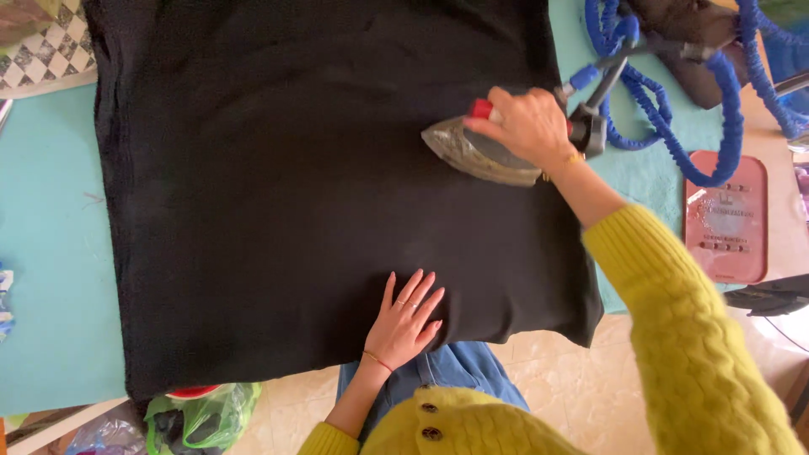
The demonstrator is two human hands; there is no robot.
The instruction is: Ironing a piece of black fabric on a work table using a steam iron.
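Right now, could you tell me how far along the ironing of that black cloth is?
The black cloth already lies spread flat. In hand: the right hand presses the iron near its right edge while the left hand flattens the near edge. Which areas remain unpressed, I cannot tell.

A fuzzy yellow knit cardigan with dark buttons, blue jeans, thin bracelets on both wrists, rings on the left hand.

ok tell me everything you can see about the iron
The iron has a grey metal body tapering to a point that faces left, with a red part at its handle. It lies flat on the black fabric, near that fabric's right side. The right hand grips its handle from above. A coiled blue hose runs off behind it.
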